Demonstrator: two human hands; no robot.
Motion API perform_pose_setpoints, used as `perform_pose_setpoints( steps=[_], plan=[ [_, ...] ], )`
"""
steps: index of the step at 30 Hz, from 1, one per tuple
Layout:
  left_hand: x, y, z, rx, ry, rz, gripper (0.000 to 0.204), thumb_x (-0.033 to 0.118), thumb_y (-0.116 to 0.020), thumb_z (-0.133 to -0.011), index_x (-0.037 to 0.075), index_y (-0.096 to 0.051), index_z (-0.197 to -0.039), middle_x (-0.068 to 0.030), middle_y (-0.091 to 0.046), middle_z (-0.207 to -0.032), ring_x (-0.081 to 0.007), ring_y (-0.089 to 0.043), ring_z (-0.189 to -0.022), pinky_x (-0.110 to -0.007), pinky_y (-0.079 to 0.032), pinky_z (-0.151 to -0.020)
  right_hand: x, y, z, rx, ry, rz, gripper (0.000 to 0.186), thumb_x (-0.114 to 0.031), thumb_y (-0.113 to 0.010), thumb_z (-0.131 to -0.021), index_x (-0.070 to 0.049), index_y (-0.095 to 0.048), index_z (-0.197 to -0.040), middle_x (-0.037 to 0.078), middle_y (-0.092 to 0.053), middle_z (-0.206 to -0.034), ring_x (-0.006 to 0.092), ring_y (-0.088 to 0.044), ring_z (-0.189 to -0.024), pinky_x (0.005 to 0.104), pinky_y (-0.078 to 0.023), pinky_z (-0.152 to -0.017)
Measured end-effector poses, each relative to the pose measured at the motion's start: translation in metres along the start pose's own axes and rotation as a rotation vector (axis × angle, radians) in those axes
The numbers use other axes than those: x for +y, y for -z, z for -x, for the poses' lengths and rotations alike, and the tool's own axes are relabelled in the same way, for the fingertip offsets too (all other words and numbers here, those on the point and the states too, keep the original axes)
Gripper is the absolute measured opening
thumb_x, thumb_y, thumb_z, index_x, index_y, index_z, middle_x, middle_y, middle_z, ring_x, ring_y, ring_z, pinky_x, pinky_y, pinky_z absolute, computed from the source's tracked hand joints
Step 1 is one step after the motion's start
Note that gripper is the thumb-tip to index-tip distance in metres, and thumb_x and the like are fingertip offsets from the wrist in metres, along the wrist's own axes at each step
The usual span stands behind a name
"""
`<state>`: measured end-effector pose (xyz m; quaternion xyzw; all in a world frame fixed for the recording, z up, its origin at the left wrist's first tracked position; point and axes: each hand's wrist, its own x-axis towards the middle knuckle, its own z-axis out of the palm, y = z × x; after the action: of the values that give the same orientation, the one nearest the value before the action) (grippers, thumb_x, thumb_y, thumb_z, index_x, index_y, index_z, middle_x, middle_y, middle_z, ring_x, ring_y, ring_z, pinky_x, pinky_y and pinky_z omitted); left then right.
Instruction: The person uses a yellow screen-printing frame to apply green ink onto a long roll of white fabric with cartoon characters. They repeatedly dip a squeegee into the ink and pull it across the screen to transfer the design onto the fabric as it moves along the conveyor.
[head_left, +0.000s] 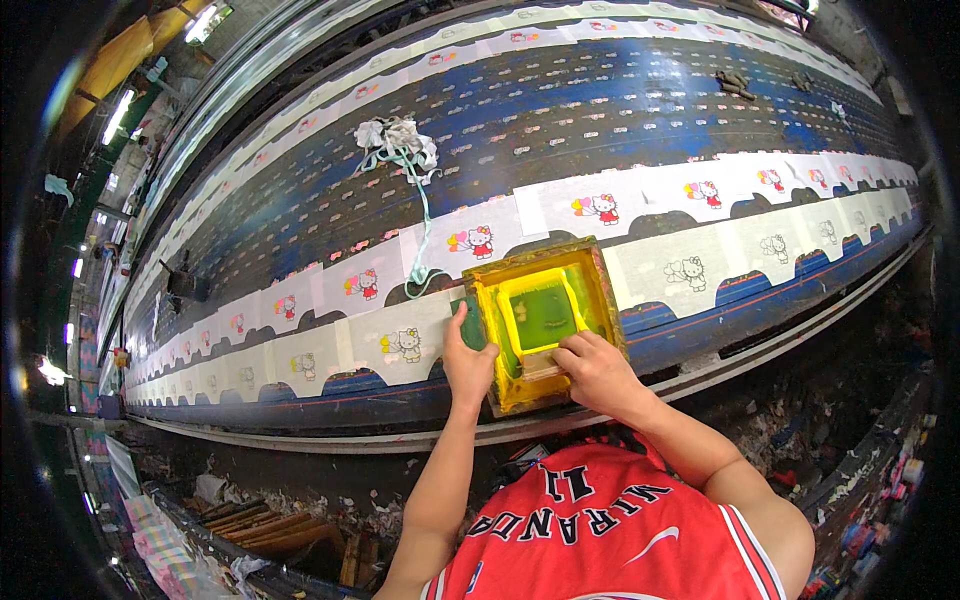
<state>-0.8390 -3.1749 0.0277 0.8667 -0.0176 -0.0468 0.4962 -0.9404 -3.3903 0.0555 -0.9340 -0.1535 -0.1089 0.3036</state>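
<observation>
A yellow-stained screen printing frame [607, 290] lies on the strip of pale fabric pieces at the table's near edge. Yellow ink [509, 325] rings the green mesh [541, 316] inside it. My left hand [468, 362] grips the frame's left side, thumb up along a dark green patch there. With closed fingers, my right hand [596, 372] holds a squeegee [542, 364] at the near end of the mesh; the hand partly covers it. Left of the frame, a fabric piece [402, 345] bears a cat figure with yellow; pieces to the right show outlines only [687, 272].
Behind the frame runs a row of white pieces [590, 205] printed with red-dressed cats and balloons. A crumpled white cloth [398, 142] with a pale green strip trailing to the fabric lies on the long dark table [560, 110]. A metal rail [340, 443] borders the near side.
</observation>
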Motion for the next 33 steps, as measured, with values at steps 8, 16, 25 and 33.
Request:
perform_pose_setpoints(
  steps=[8, 16, 25, 33],
  plan=[
    [-0.001, -0.001, -0.001, -0.015, -0.041, -0.090, 0.079, -0.002, -0.072, -0.078, 0.004, -0.047, -0.152, -0.0197, -0.055, -0.151, -0.0348, -0.053, -0.140, -0.040, -0.041, -0.116, -0.002, 0.001, 0.001, -0.009, -0.028, 0.006, 0.034, -0.001, -0.069, -0.066, -0.002, -0.066, -0.099, 0.013, -0.062, -0.099, 0.0356, -0.061, -0.098, 0.0444, -0.053, -0.089],
    [-0.004, -0.001, 0.000, -0.010, -0.044, -0.145, 0.079, -0.002, -0.074, -0.078, 0.006, -0.048, -0.153, -0.0204, -0.056, -0.148, -0.0378, -0.054, -0.139, -0.043, -0.043, -0.114, -0.022, 0.014, 0.014, 0.006, -0.032, -0.004, 0.035, 0.003, -0.068, -0.070, -0.002, -0.067, -0.105, 0.014, -0.065, -0.102, 0.0365, -0.063, -0.097, 0.0453, -0.054, -0.087],
    [0.005, -0.002, -0.001, -0.021, -0.015, -0.149, 0.080, -0.001, -0.075, -0.077, 0.008, -0.048, -0.152, -0.0202, -0.056, -0.146, -0.0388, -0.055, -0.137, -0.044, -0.046, -0.112, 0.039, -0.017, -0.063, 0.110, -0.011, 0.093, 0.017, 0.001, -0.064, -0.072, -0.003, -0.063, -0.088, 0.014, -0.062, -0.093, 0.0381, -0.062, -0.095, 0.0473, -0.052, -0.083],
    [-0.005, -0.004, -0.001, -0.014, -0.039, -0.159, 0.082, 0.001, -0.077, -0.077, 0.008, -0.046, -0.154, -0.0193, -0.056, -0.147, -0.0381, -0.055, -0.137, -0.045, -0.046, -0.111, 0.045, -0.015, -0.077, 0.073, -0.064, 0.099, 0.021, 0.004, -0.066, -0.072, -0.002, -0.065, -0.093, 0.015, -0.063, -0.095, 0.0396, -0.060, -0.094, 0.0488, -0.051, -0.083]
  ],
)
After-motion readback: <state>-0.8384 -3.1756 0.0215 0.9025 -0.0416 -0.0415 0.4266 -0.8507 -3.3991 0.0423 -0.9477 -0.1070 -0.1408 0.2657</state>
